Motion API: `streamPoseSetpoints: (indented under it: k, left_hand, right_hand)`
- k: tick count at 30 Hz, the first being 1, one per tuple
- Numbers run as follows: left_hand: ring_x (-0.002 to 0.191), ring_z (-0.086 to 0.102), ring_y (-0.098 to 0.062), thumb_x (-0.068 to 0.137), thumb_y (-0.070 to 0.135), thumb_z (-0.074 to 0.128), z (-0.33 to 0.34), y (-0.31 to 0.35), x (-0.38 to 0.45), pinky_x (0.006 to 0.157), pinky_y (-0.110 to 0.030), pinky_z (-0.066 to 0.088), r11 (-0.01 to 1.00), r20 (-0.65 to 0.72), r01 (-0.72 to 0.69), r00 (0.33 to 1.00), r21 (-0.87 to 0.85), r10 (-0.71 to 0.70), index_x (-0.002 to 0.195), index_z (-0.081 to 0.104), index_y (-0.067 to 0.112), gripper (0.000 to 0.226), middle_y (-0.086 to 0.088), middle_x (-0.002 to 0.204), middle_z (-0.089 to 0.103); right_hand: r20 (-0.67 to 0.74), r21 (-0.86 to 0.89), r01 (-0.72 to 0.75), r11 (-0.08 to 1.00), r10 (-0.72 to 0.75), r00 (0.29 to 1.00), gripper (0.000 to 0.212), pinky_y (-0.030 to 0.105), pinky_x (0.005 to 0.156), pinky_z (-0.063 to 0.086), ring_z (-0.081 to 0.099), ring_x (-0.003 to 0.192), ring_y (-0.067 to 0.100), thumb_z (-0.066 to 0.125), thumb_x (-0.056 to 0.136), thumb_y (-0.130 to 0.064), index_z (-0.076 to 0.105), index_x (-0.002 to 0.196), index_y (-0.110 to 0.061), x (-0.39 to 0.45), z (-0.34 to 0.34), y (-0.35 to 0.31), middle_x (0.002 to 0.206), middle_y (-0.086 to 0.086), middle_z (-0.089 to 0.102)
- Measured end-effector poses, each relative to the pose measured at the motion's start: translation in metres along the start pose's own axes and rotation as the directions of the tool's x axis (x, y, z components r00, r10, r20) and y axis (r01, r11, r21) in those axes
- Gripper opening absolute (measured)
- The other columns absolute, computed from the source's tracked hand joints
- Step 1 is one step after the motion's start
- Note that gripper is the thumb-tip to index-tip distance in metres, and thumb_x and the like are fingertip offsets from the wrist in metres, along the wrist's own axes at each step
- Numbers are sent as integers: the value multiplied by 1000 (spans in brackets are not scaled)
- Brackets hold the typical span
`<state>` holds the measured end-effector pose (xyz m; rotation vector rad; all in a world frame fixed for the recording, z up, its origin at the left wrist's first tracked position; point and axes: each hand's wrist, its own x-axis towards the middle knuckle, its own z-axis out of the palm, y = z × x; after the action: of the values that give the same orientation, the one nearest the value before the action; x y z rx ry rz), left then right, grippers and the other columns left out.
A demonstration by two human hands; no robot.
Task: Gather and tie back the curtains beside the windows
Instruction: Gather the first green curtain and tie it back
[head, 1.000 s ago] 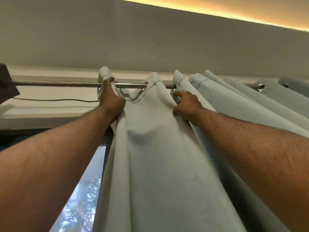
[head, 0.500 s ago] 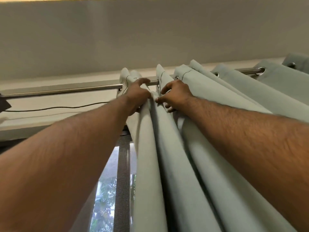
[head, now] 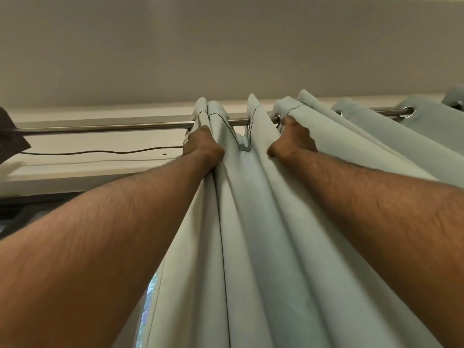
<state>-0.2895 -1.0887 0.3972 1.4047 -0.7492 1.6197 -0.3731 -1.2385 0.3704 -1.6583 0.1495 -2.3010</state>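
Two hands are up at the rod: the left hand (head: 203, 144) at about 11 o'clock from the picture's middle, the right hand (head: 292, 143) at about 1 o'clock. There are two bare forearms, one behind each hand. One curtain (head: 263, 247) hangs here, pale grey-green, gathered into several folds; the exact number of folds is hard to fix where they overlap. One metal rod (head: 105, 127) carries it. Four metal rings (head: 408, 112) show in the cloth, toward 2 o'clock. One thin dark cable (head: 100, 153) runs at 10 o'clock. One window (head: 150, 292) shows as a strip at 7 o'clock.
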Motion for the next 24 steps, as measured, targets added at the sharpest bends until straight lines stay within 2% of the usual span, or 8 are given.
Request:
streamPoseSetpoints:
  k: [5,8,10,12,15,20,22,24]
  left_hand:
    - [108,61,-31,78,1,62,-17,-27,9,94,-33,48,994,-95,-30,995,-104,20,109,69,18,36,-11,116,65]
    - [105,63,-32,79,3,58,-48,-66,28,95,-35,50,985,-201,0,979,-173,-35,101,73,15,29,-13,111,68]
    - [108,62,-31,79,4,60,-77,-107,44,97,-33,49,983,-259,54,961,-175,-98,102,72,15,28,-13,114,67]
    - [110,59,-30,74,3,69,-103,-148,51,91,-29,47,986,-232,67,967,-155,-102,108,69,18,37,-11,118,65]
    - [101,60,-27,63,6,82,-113,-178,45,80,-26,47,982,-112,-34,994,-186,13,119,62,22,62,-10,114,64]
    - [90,62,-24,62,9,83,-115,-185,42,73,-28,50,928,-101,-111,992,-356,80,119,56,24,64,-6,103,64]
    - [88,60,-24,61,9,82,-121,-187,44,69,-26,47,914,-121,-118,990,-388,76,118,55,22,64,-9,103,63]
    - [90,62,-25,63,12,78,-122,-188,43,72,-30,51,902,-115,-92,992,-421,48,118,53,23,61,-11,107,64]
  right_hand:
    - [-28,113,-108,988,111,993,39,32,90,47,61,109,30,73,75,-9,65,113,-16,0,11,-9,116,9,66]
    - [-24,240,-74,968,82,996,31,36,95,49,62,108,29,65,80,-9,67,111,-15,-1,28,-34,116,9,67]
    - [-15,308,-52,950,60,998,32,33,88,49,62,107,30,61,82,-13,66,114,-11,-2,45,-55,115,11,66]
    - [14,409,-83,909,84,996,32,36,75,46,62,103,33,51,88,-16,64,115,-5,-7,61,-78,114,16,66]
    - [135,426,-36,904,-24,991,29,35,79,50,63,99,30,55,85,-7,64,113,-1,-20,88,-110,111,17,66]
    - [291,557,19,830,-216,932,15,40,89,55,66,93,28,62,79,-1,72,89,-6,-66,155,-186,98,14,69]
    - [377,596,-1,803,-279,884,19,40,77,55,63,81,26,57,83,6,72,93,3,-84,167,-206,91,18,68]
    - [368,633,-20,774,-279,887,25,46,80,56,65,84,29,55,83,9,72,100,2,-89,168,-210,99,21,70]
